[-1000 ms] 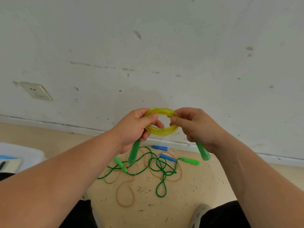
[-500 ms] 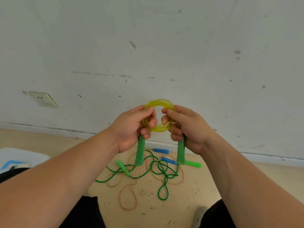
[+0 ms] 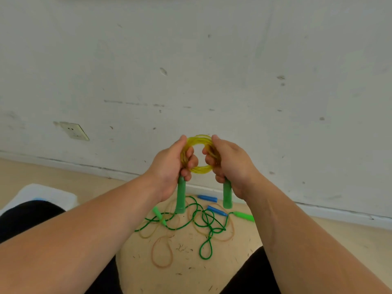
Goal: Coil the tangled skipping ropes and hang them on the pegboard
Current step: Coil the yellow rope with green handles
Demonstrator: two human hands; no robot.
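Where the yellow coil is held clear above the floor, left hand and right hand each curl fingers round its side and a green handle; tangled ropes lie beneath, near the wall.

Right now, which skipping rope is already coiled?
The yellow rope, a ring gripped by left hand and right hand; green rope and tan rope lie tangled on the floor.

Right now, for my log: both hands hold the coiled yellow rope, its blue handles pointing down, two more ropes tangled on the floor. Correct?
One slip: in the head view the yellow rope has green handles, not blue; the blue handles lie on the floor. The rest stands.
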